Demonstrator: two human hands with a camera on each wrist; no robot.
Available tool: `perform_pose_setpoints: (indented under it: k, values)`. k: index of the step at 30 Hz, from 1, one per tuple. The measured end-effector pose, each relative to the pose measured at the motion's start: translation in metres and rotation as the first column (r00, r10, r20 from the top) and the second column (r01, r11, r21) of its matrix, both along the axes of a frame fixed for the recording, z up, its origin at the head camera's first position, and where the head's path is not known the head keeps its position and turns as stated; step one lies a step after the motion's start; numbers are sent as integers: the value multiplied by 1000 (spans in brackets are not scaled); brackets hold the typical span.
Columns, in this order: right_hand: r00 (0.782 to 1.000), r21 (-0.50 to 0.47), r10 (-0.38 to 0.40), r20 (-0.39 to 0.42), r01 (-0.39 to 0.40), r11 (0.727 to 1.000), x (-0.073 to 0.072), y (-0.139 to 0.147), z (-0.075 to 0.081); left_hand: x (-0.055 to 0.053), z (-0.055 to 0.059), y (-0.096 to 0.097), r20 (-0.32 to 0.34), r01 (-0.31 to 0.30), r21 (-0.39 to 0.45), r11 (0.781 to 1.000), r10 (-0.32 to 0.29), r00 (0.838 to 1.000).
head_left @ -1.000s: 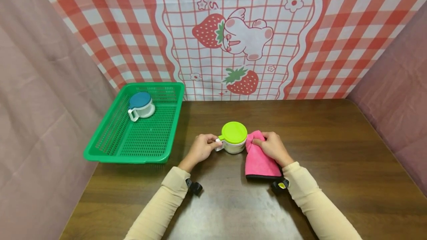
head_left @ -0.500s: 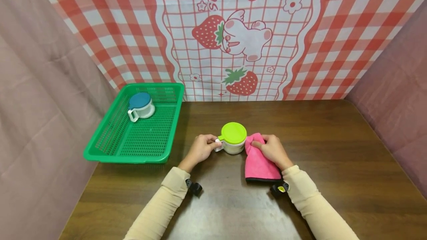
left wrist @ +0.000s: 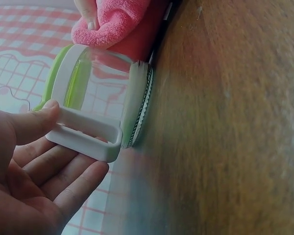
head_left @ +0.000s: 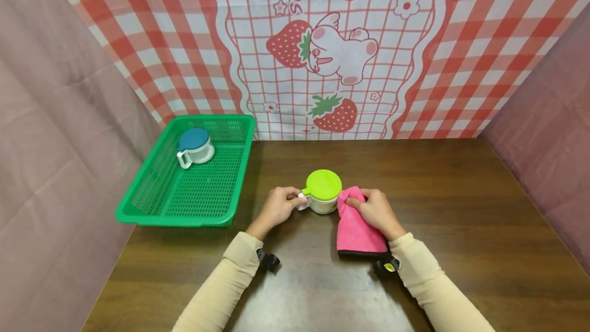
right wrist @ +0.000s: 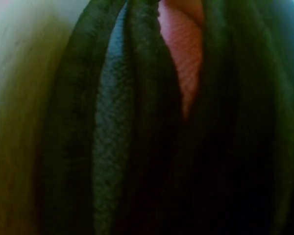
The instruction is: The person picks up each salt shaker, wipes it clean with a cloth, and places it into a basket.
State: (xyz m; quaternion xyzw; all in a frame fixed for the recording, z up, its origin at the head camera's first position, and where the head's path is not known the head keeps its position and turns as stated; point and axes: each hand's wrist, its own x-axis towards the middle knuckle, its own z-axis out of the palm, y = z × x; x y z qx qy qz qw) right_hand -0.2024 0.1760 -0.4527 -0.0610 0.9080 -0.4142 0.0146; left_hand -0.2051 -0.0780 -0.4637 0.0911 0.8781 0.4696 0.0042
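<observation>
A clear jar [left wrist: 105, 81] with a white handle and a lime-green lid [head_left: 324, 184] stands upright on the table. My left hand [head_left: 278, 208] pinches its handle [left wrist: 88, 132] between thumb and fingers, from the left. On the other side my right hand [head_left: 375, 211] grips a folded pink cloth [head_left: 357, 232] with a dark edge. The cloth's bunched top touches the jar's right side, and its lower part hangs toward me. In the right wrist view, dark folds of the cloth [right wrist: 186, 63] fill most of the picture and hide the fingers.
A green plastic basket [head_left: 244, 168] stands at the left of the wooden table [head_left: 442, 193]. Inside it, near the back, sits a similar white-handled jar with a blue lid [head_left: 193, 139]. A checked strawberry curtain [head_left: 258, 86] hangs behind the table, with plain drapes at both sides.
My right hand and the cloth have shifted slightly toward me along the jar's right side. My left hand keeps hold of the handle, and the jar stays in place.
</observation>
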Motion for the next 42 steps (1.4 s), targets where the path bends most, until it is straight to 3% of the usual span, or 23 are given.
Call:
perform_pose_setpoints:
  k: [12,31,42]
  values:
    - [1000,-1,9,-21,-9,1000,-5,2,6,0,6,-2,-59,51,-41,998,-54,997]
    - [998,58,53,-18,-52,997,-21,8,9,-2,3,-8,-103,105,-88,991,-114,988]
    - [978,88,200,-63,-194,977,-30,13,12,-4,3,-13,-133,169,-119,978,-184,974]
